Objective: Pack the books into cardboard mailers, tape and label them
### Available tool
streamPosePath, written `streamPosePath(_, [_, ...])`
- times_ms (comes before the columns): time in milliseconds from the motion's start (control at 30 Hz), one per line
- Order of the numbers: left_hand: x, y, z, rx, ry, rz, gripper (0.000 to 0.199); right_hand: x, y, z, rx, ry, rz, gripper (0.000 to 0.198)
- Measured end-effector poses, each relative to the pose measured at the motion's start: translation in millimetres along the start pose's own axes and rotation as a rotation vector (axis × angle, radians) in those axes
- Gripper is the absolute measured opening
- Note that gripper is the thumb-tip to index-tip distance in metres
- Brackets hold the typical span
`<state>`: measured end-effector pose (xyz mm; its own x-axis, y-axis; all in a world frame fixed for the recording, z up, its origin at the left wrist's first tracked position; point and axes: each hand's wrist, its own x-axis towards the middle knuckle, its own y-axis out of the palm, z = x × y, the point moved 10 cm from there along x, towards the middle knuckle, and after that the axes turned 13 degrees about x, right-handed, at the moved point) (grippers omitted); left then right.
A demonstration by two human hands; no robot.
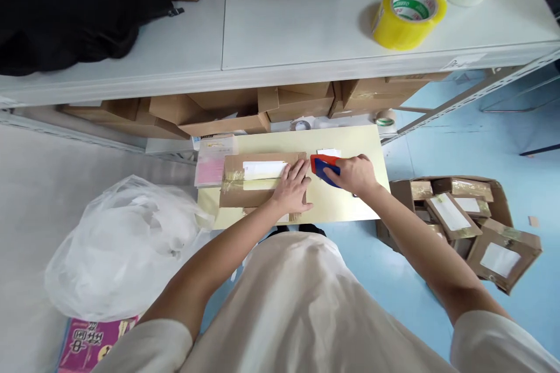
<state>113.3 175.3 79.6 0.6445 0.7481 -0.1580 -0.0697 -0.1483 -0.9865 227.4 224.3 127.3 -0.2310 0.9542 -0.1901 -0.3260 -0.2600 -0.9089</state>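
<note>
Resting spread and flat, the fingers (300, 170) of the left hand (289, 191) lie on the right end of a closed cardboard box (234, 182), clasping nothing, with the thumb angled toward the person's right. The right hand (357, 175) has its fingers wrapped around a red-and-blue handheld tool (326, 172), whose front end points left and sits just beside the box, near the left fingertips; whether the two touch is hard to tell. On the box's upper face are a white label (263, 170) and a shiny strip of clear tape running lengthwise, which also covers part of the left end.

Box and tool are both over a pale yellow counter (363, 204), the box left of its middle. A small white paper (329, 152) lies just behind the tool, and a translucent case with pink contents (214, 164) stands at the counter's left edge, beside the box.

Beyond the counter, open cartons (225, 119) line a lower shelf. The upper shelf (280, 29) carries a yellow tape roll (394, 32) toward the right and a black fabric item (74, 11) at the left. On the floor to the left sits a bulging white plastic bag (122, 245); to the right, a large carton (502, 204) is filled with taped parcels (450, 213).
</note>
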Motion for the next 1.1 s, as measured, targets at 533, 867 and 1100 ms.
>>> streamPosePath(533, [21.8, -12.4, 21.7, -0.002, 0.035, -0.109, 0.077, -125.7, 134.9, -47.1, 0.333, 0.374, -0.244, 0.028])
streamPosePath(867, [-37.4, 0.5, 41.7, 0.094, 0.017, -0.069, 0.069, -117.1, 199.3, -44.9, 0.374, 0.493, -0.072, 0.04])
streamPosePath(1100, [-120.7, -2.9, 99.8, 0.082, -0.264, -0.195, 0.078, -122.8, 152.7, -35.4, 0.343, 0.362, -0.348, 0.055])
